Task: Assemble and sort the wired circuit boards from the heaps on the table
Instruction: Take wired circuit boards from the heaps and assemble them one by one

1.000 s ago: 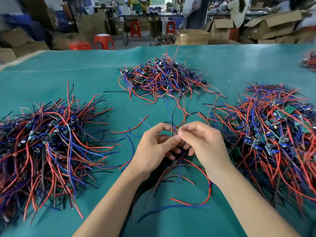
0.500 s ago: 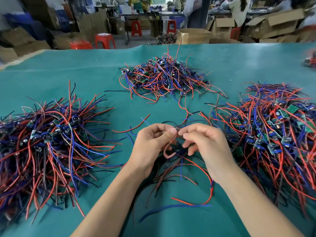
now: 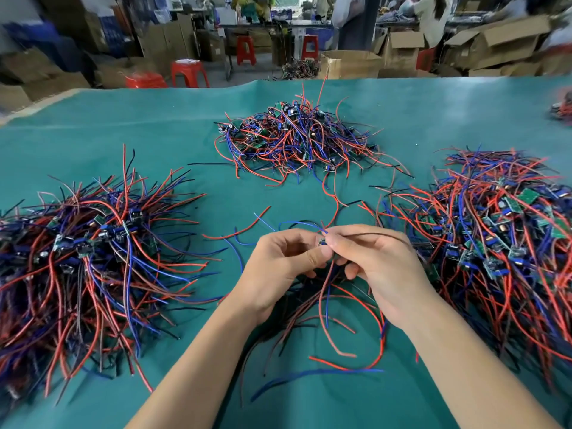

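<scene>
- the left heap is lying fanned out on the counter, boards bunched at its middle; judging by that, a finished piece is best laid there with its wires running the same way.
- the left hand is pinching a small board between thumb and forefinger; a steady grip low on the board is leaving its edge free.
- the right hand is touching it, fingers curled, pinching a dark wire at the board; gripping near the wire's tip is helping aim.
- loose wires are hanging from the hands to the counter; lifting clear is avoiding snags.
- the far heap and right heap are lying well apart.
</scene>
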Action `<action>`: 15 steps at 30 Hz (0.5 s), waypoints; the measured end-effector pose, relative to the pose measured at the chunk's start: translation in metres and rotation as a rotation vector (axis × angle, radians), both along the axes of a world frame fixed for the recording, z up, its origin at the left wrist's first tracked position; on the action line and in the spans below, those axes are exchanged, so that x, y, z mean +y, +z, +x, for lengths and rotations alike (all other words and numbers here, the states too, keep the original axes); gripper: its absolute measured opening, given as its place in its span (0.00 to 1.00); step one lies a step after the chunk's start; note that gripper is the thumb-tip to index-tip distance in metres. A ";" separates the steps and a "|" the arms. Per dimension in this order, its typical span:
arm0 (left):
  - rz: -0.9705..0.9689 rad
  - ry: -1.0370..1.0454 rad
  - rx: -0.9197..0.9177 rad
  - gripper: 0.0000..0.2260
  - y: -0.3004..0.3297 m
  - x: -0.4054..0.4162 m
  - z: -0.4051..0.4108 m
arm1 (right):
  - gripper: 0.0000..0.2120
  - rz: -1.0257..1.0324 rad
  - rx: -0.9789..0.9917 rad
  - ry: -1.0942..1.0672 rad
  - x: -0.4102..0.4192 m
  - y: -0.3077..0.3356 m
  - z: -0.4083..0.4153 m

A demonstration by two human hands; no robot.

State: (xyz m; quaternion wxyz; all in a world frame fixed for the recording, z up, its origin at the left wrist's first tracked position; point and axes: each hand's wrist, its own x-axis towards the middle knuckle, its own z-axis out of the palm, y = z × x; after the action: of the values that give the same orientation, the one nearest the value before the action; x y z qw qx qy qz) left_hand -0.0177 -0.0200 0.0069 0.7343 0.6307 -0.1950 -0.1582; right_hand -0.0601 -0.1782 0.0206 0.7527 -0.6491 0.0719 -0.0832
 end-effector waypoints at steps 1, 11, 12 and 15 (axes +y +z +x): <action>-0.001 -0.011 0.007 0.12 0.000 0.000 0.000 | 0.02 0.004 0.000 0.005 -0.001 0.000 0.000; -0.104 0.018 0.124 0.02 0.005 -0.001 0.001 | 0.10 0.023 -0.049 0.030 -0.005 0.001 0.000; -0.134 0.026 0.141 0.02 0.006 0.000 0.001 | 0.09 -0.030 -0.081 0.038 -0.006 0.001 0.000; -0.193 0.053 0.170 0.06 0.008 0.000 0.001 | 0.08 -0.267 -0.135 0.050 -0.003 0.001 -0.003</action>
State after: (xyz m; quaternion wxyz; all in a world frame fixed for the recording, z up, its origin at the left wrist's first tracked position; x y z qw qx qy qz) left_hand -0.0170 -0.0195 0.0144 0.8094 0.5464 -0.1297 -0.1720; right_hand -0.0627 -0.1810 0.0218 0.6648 -0.7378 -0.0066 -0.1168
